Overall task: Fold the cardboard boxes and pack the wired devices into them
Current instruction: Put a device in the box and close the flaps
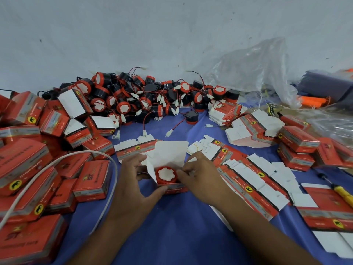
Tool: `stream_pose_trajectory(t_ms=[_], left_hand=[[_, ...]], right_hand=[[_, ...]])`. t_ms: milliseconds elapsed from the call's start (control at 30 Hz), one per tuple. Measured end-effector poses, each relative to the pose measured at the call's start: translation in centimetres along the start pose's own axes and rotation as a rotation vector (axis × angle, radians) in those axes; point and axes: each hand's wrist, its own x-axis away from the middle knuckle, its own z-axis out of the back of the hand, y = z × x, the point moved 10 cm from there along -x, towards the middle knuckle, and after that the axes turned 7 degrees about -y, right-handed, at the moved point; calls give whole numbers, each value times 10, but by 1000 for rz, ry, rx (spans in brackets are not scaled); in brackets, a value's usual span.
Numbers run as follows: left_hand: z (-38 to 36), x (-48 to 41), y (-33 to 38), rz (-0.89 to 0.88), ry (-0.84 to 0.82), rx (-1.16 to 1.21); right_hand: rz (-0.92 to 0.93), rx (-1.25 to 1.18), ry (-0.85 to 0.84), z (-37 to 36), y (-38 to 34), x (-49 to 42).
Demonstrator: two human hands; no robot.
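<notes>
Left grip and right grip close together, fingers curled.

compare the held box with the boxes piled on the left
The held box is open, lid flap up; the piled boxes are closed. The held box shows its device inside; the piled boxes hide any contents. The held box sits upright; the piled boxes lie at mixed angles. Both share the red print.

- Centre: left hand and right hand grip an open box from either side, lid flap upright.
- A red-faced wired device sits inside.
- Behind: loose devices piled; closed boxes left, flat blanks right.
</notes>
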Motion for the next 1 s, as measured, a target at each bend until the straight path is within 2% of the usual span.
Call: stream_pose_trajectory(t_ms=[100, 200, 333, 467, 633, 733, 800, 867, 1000], left_hand=[[1, -2, 5, -60, -22, -117], [-6, -1, 0, -42, -90, -121], [-28, 3, -6, -25, -239, -207], [-23, -1, -12, 46, -227, -168], [-17, -2, -7, 86, -202, -5], [-10, -2, -20, 164, -144, 91], [-6, 0, -30, 229, -88, 227], [-5, -1, -30, 233, -66, 348], [-7, -3, -31, 245, -141, 261]], right_hand=[[39, 17, -56, -1, -4, 1], [117, 81, -87, -1, -19, 8], [271, 209, 45, 3, -44, 21], [168, -111, 123, 1, -30, 21], [302, -124, 136, -8, -33, 26], [243, -202, 139, -12, -21, 19], [167, -346, 102, -14, -13, 14], [180, -480, 37, -18, -13, 9], [222, -454, -72, -20, -13, 5]])
